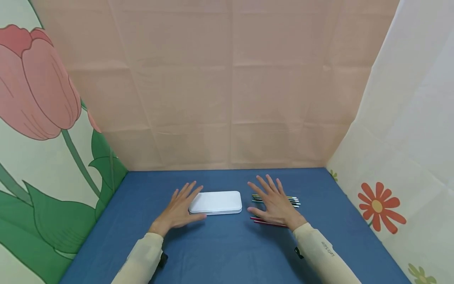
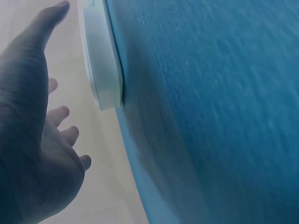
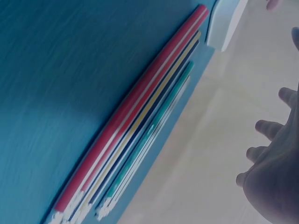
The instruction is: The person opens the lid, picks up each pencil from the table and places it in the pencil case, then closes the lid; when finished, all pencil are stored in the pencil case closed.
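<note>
A flat white case (image 1: 217, 201) with rounded corners lies closed on the blue tabletop. My left hand (image 1: 178, 208) hovers at its left end, fingers spread and thumb near the front edge. To the right, my right hand (image 1: 276, 204) is held with spread fingers over several slim pencils (image 1: 295, 202) and hides part of them. In the right wrist view the pencils lie side by side on the cloth: red ones (image 3: 133, 105), yellow and dark blue ones, and a green one (image 3: 152, 128). Neither hand holds anything.
Blue cloth (image 1: 220, 252) covers the table. A beige curtain (image 1: 227, 86) hangs behind it. Printed fabric walls stand on both sides, with a pink tulip (image 1: 49, 86) at left and a red flower (image 1: 377, 206) at right.
</note>
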`<state>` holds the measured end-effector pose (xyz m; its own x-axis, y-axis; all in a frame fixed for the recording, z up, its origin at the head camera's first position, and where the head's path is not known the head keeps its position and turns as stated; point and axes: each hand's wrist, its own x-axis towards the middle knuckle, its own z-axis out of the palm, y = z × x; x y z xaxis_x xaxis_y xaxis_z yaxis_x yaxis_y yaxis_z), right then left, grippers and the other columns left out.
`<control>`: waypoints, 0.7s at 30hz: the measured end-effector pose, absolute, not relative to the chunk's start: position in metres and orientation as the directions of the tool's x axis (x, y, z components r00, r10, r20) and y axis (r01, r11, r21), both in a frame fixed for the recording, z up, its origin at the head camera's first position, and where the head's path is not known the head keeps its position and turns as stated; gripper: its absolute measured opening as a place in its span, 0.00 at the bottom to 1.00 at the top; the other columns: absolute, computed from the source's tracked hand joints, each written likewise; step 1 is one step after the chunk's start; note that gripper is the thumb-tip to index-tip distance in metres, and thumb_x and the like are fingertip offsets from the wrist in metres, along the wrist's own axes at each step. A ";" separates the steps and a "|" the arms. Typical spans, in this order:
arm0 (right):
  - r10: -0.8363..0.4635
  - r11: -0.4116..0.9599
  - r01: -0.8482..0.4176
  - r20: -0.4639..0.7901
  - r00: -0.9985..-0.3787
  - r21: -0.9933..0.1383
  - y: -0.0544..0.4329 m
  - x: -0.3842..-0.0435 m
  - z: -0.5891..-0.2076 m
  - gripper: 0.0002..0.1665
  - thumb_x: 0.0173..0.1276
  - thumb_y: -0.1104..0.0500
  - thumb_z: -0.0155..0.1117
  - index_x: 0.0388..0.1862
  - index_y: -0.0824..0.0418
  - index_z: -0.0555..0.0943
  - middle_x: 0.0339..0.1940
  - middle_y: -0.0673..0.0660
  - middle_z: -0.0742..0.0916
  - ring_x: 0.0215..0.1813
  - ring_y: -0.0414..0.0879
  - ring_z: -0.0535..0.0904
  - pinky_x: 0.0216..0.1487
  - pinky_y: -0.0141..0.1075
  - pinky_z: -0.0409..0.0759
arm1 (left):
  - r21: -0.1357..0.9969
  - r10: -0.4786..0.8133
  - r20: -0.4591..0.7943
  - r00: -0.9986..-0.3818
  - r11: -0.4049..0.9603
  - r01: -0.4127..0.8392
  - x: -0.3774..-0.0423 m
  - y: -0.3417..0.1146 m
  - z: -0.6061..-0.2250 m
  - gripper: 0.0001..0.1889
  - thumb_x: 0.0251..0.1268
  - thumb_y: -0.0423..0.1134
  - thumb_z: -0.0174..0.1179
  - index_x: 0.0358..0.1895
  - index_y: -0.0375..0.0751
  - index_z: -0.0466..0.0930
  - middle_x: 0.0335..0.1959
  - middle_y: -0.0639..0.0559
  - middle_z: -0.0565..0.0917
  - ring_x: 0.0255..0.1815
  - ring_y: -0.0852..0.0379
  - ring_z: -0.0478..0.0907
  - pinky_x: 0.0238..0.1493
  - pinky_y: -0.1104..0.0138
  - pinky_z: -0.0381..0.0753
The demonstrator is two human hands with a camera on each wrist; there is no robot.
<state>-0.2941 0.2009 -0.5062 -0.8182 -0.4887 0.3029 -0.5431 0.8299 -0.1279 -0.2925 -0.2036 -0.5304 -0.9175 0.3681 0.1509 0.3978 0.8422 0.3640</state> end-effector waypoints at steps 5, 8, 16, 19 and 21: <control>-0.517 0.814 -0.565 0.278 -0.810 -0.131 0.186 -0.295 -0.509 0.55 0.77 0.23 0.64 0.95 0.39 0.61 0.97 0.60 0.63 0.97 0.71 0.51 0.92 0.77 0.49 | 0.372 0.366 0.122 -0.922 0.845 0.385 -0.295 -0.200 -0.531 0.59 0.66 0.73 0.75 0.94 0.53 0.57 0.96 0.39 0.56 0.97 0.30 0.50 0.92 0.24 0.47; -0.534 0.804 -0.577 0.253 -0.807 -0.144 0.177 -0.295 -0.511 0.54 0.78 0.23 0.63 0.95 0.40 0.61 0.97 0.61 0.62 0.97 0.70 0.50 0.93 0.77 0.48 | 0.389 0.366 0.103 -0.925 0.841 0.376 -0.297 -0.198 -0.531 0.60 0.66 0.73 0.74 0.94 0.53 0.56 0.95 0.39 0.57 0.97 0.30 0.50 0.92 0.24 0.47; -0.572 0.780 -0.600 0.184 -0.799 -0.179 0.153 -0.300 -0.519 0.52 0.79 0.23 0.61 0.94 0.43 0.64 0.95 0.62 0.66 0.96 0.71 0.54 0.93 0.75 0.51 | 0.421 0.345 0.073 -0.936 0.840 0.342 -0.301 -0.192 -0.535 0.60 0.66 0.73 0.75 0.94 0.53 0.56 0.94 0.38 0.60 0.96 0.29 0.53 0.91 0.24 0.49; -0.582 0.769 -0.606 0.167 -0.796 -0.203 0.145 -0.303 -0.520 0.51 0.80 0.23 0.61 0.93 0.43 0.66 0.94 0.62 0.68 0.96 0.72 0.55 0.92 0.75 0.54 | 0.431 0.341 0.072 -0.937 0.837 0.337 -0.303 -0.192 -0.536 0.60 0.66 0.71 0.76 0.93 0.52 0.57 0.93 0.39 0.63 0.95 0.30 0.55 0.91 0.25 0.51; -0.589 0.759 -0.609 0.154 -0.793 -0.230 0.141 -0.304 -0.521 0.51 0.80 0.24 0.62 0.93 0.43 0.65 0.94 0.63 0.68 0.96 0.72 0.55 0.92 0.75 0.54 | 0.441 0.341 0.071 -0.937 0.832 0.336 -0.304 -0.191 -0.536 0.59 0.66 0.70 0.76 0.93 0.50 0.58 0.93 0.39 0.64 0.94 0.31 0.58 0.91 0.25 0.52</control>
<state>-0.3043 0.1408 -0.5211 -0.7932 -0.5892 0.1540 -0.6087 0.7594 -0.2298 -0.3037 -0.1912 -0.5363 -0.9373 0.3412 0.0707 0.3362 0.8322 0.4409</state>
